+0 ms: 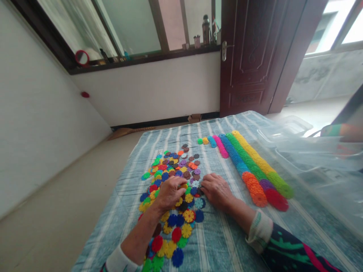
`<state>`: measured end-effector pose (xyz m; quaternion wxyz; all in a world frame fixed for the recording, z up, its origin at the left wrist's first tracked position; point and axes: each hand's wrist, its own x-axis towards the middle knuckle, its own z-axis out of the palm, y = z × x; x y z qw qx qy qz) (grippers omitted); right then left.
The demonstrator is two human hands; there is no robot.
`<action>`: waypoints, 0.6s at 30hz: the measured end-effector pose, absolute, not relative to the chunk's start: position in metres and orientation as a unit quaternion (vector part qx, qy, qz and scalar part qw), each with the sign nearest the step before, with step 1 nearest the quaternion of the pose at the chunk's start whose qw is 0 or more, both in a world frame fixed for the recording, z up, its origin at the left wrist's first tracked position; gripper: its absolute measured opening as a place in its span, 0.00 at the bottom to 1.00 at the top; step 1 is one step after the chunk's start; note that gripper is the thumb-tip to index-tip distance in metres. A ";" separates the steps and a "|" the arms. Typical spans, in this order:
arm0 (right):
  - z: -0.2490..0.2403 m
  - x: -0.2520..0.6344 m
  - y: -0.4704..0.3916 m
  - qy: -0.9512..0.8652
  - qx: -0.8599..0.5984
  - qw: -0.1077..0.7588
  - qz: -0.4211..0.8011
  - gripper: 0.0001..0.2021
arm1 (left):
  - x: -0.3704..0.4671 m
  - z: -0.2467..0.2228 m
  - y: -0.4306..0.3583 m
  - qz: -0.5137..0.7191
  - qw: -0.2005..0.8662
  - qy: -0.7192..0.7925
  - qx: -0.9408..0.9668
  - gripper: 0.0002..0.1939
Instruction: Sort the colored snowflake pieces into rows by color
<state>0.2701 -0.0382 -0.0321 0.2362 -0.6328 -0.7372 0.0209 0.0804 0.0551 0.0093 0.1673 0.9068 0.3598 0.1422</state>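
A loose heap of flat, notched plastic snowflake discs [188,216] in many colours spreads over the striped bedsheet. My left hand [169,192] rests over the middle of it, thumb and fingers pinched near a small yellow disc [184,186]. At the heap's right edge is my right hand [217,190], its fingers curled down by a dark disc [199,192]; what lies under the fingertips is hidden. To the right, overlapping discs form long rows by colour: a yellow row [251,151], a green row [246,156], a blue row [233,153] and an orange row [254,189].
Clear plastic boxes [309,151] stand on the right of the bed, with a blurred person's arm [348,130] beside them. Shorter rows, one of them pink [220,146], lie at the far side. A brown door [249,56] and a windowsill [147,59] are beyond.
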 end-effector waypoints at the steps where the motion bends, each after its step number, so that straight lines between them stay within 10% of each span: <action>1: -0.032 0.270 -0.039 -0.737 -0.634 0.236 0.022 0.06 | 0.078 0.009 0.055 0.153 0.187 0.369 0.897 0.09; 18: -0.038 0.265 -0.034 -0.707 -0.610 0.356 0.029 0.07 | 0.114 0.026 0.063 0.300 0.629 0.488 0.525 0.16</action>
